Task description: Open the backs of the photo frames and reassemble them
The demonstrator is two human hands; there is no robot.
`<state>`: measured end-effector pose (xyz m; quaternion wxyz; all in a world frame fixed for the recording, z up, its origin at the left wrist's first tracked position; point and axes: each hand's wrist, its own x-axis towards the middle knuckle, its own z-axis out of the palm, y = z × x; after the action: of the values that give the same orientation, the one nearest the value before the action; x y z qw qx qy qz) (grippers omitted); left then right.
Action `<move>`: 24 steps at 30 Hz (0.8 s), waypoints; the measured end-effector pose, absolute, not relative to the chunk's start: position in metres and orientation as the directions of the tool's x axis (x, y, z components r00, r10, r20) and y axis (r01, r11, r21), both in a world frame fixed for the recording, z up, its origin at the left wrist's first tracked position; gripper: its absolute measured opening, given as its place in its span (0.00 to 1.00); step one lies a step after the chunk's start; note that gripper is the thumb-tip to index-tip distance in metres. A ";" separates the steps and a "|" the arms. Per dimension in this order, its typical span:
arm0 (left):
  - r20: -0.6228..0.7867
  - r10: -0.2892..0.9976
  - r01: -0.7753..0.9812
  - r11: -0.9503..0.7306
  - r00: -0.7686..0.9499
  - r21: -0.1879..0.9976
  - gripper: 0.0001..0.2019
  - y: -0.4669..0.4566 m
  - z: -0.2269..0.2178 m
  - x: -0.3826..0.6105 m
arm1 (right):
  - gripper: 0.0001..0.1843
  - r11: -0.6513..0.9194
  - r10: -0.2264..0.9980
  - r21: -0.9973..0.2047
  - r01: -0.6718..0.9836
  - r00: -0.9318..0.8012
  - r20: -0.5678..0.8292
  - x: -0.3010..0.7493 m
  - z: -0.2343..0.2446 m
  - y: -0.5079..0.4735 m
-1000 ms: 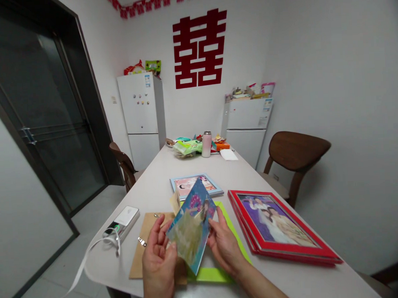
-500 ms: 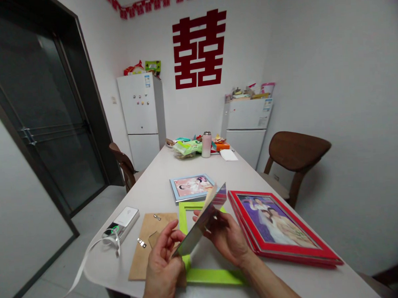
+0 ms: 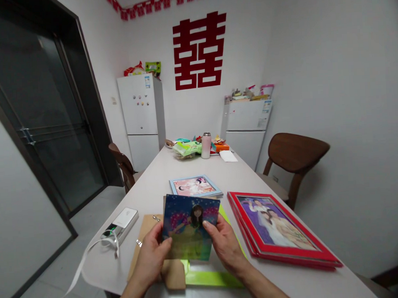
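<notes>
The long white counter (image 3: 154, 190) runs away from me. Under my hands sits a lime-green frame (image 3: 213, 276), its near rail flat on the surface. Just left of my left hand (image 3: 151, 256) lies the brown backing board (image 3: 143, 232), and further left a white power bank (image 3: 121, 222) near the edge. Right of my right hand (image 3: 224, 244) is a stack of red frames (image 3: 282, 233). Just beyond my hands lies a light-blue framed photo (image 3: 196, 186). Well beyond, at the far end, a pink bottle (image 3: 205, 145) stands among snack packets (image 3: 187, 148).
</notes>
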<state>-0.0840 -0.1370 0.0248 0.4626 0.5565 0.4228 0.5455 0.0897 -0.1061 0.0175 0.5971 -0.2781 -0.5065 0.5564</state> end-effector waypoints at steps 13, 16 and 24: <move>0.168 0.986 -0.086 -0.167 0.010 0.982 0.16 -0.133 -0.003 -0.084 | 0.17 0.280 0.922 -0.935 -0.216 -0.213 0.325 0.089 0.018 -0.108; 0.106 0.994 -0.198 -0.096 0.038 0.975 0.18 -0.131 0.002 -0.080 | 0.14 0.232 0.951 -0.959 -0.166 -0.169 0.259 0.089 0.017 -0.103; -0.055 0.992 -0.430 0.100 0.117 0.897 0.17 -0.136 0.014 -0.060 | 0.15 0.167 0.980 -0.975 -0.145 -0.083 0.181 0.095 0.017 -0.101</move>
<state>-0.0601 -0.1361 0.0145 0.6433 0.3802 0.3692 0.5525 0.0947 -0.1007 0.0174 0.5508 -0.3941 -0.5295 0.5108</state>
